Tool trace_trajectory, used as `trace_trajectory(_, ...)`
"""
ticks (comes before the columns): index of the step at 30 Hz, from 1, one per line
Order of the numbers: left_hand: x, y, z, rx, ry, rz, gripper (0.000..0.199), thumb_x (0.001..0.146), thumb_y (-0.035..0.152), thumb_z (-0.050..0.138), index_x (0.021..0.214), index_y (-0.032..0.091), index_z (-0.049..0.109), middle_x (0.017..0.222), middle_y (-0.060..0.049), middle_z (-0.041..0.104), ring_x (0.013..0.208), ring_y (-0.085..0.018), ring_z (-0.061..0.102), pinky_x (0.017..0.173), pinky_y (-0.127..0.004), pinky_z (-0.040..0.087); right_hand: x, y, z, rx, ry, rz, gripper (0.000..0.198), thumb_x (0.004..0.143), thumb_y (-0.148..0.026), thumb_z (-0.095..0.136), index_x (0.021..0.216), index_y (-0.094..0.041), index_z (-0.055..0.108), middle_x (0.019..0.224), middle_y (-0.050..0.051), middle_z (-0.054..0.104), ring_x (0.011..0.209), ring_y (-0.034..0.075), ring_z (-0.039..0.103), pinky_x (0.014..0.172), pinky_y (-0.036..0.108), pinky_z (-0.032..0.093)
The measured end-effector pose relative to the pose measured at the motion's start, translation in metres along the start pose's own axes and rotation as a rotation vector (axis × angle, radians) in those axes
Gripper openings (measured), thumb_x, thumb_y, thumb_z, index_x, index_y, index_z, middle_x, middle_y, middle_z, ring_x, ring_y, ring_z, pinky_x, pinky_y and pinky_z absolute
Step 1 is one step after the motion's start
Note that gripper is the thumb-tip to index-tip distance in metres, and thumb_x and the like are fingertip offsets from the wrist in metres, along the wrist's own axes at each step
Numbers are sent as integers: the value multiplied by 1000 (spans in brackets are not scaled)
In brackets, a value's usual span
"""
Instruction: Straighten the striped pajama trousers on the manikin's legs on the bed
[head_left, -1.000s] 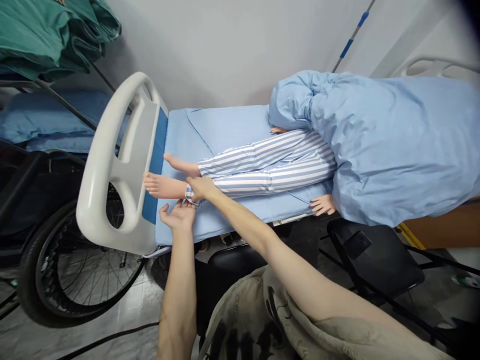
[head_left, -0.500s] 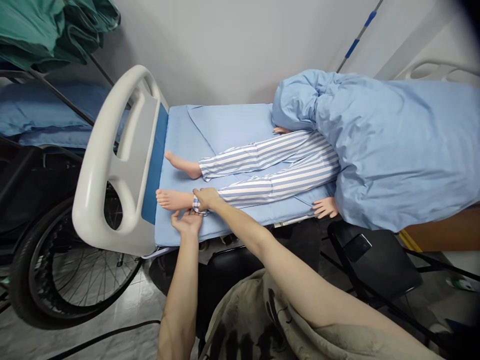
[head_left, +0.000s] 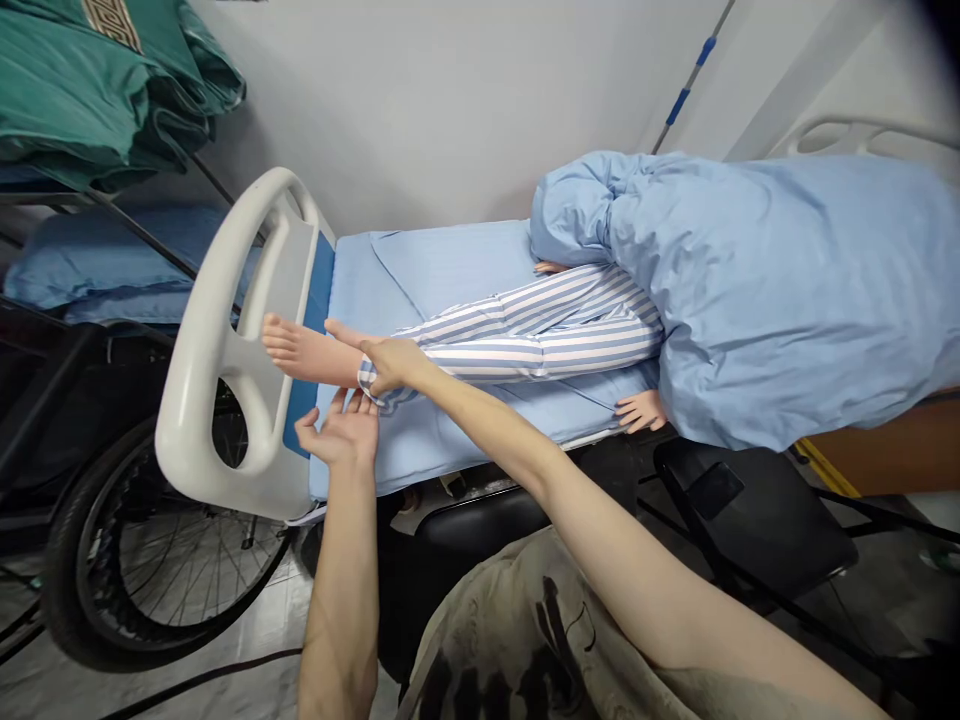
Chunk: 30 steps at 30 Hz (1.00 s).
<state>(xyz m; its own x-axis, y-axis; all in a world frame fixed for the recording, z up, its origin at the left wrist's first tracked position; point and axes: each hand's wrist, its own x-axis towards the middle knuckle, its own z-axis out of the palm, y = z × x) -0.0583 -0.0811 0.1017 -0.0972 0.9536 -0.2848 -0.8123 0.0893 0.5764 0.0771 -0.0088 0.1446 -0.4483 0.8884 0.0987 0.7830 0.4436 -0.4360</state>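
Note:
A manikin in blue-and-white striped trousers (head_left: 487,357) lies on a light blue mattress (head_left: 420,260). My right hand (head_left: 397,363) is wrapped round the near leg just above the ankle, over the trouser cuff, and that leg is raised off the bed. Its bare foot (head_left: 311,350) points toward the footboard. Below the ankle, my left hand (head_left: 345,432) is palm up with fingers apart; its fingertips reach beneath the cuff, and I cannot tell whether they touch it. The far foot (head_left: 343,333) is partly hidden behind the raised leg.
The white footboard (head_left: 187,400) stands left, beside a wheelchair wheel (head_left: 161,560). A bunched blue quilt (head_left: 765,290) covers the manikin's upper body, with a manikin hand (head_left: 641,410) poking out. A black chair (head_left: 780,535) holding a phone (head_left: 716,488) is at the right.
The near leg has been lifted off the mattress by my right hand, and its foot has moved up and left. My left hand has shifted left, still palm up below the ankle.

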Motion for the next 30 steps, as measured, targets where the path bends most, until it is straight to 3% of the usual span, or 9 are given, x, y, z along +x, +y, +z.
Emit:
trace_trajectory(6,-16,16,46,46,-179,104,52,63,47,53,107,20,56,121,-15,61,132,-29,52,104,-41,48,5,-5,-58,-49,23,-5,57,73,-41,69,123,-17,52,112,9,71,102,27,67,73,29,50)
trace_trajectory(12,-43,24,97,117,-414,256,54,67,45,50,112,18,61,128,-11,61,139,-27,46,114,-40,41,-4,-13,-127,-29,145,-9,52,71,-43,70,113,-17,54,109,5,70,99,21,64,73,24,44)
trace_trajectory(18,-74,28,135,186,-542,318,51,72,40,44,117,20,60,137,-6,55,144,-24,39,118,-40,38,-26,-16,-184,69,213,-79,53,69,-33,66,117,-15,55,109,0,66,89,14,58,69,23,41)
trace_trajectory(23,-85,31,161,45,-622,259,72,63,34,58,130,6,52,140,-16,51,147,-26,34,117,-29,39,-37,-14,-219,94,295,-158,37,69,-20,62,105,-11,58,92,-5,61,79,7,49,62,18,37)
trace_trajectory(27,-91,33,175,-18,-708,221,75,63,29,56,133,5,49,143,-14,49,147,-24,34,117,-29,38,-49,-14,-238,156,326,-191,31,68,-20,62,98,-12,56,85,-7,57,74,4,45,60,17,35)
trace_trajectory(30,-93,31,175,-46,-695,200,73,63,28,51,132,5,49,141,-13,51,146,-23,37,116,-30,39,-55,-15,-241,156,334,-203,29,69,-20,61,96,-12,55,85,-7,56,75,4,43,61,18,35)
